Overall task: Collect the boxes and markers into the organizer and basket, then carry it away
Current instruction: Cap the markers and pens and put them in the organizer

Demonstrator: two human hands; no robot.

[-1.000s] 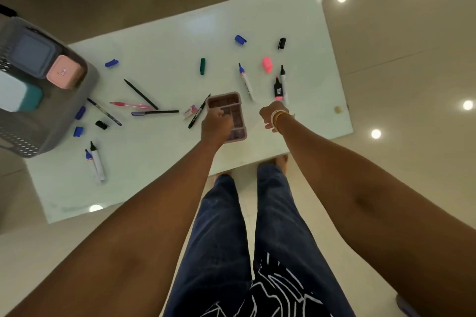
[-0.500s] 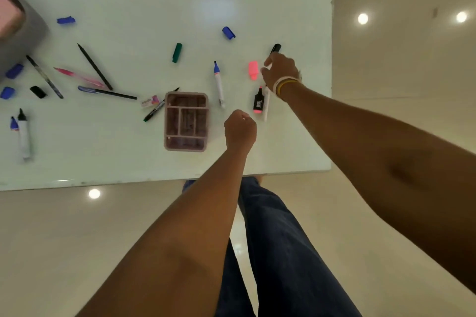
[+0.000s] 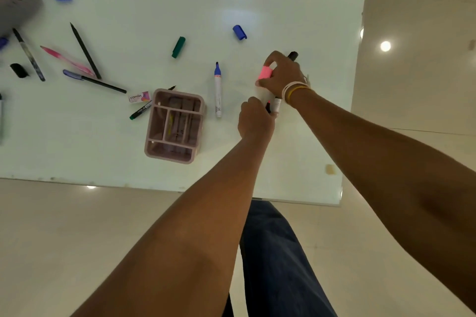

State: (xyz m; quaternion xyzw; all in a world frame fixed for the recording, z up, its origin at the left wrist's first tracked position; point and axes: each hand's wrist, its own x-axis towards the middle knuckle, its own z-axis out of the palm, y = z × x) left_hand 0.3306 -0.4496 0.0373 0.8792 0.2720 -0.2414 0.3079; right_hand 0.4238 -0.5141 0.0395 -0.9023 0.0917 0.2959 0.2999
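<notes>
beside the organizer (image 3: 174, 126), eraser box (image 3: 139, 97) labelled "camlin"

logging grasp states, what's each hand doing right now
Left hand: closed over the highlighter; grip itself hidden.
Right hand: holding the pink cap, a black marker under the fingers.

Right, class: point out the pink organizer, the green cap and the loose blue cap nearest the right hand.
pink organizer (image 3: 198, 104): head view, far right rim.
green cap (image 3: 178, 47): head view, middle of its body.
blue cap (image 3: 239, 32): head view, middle of its body.
</notes>
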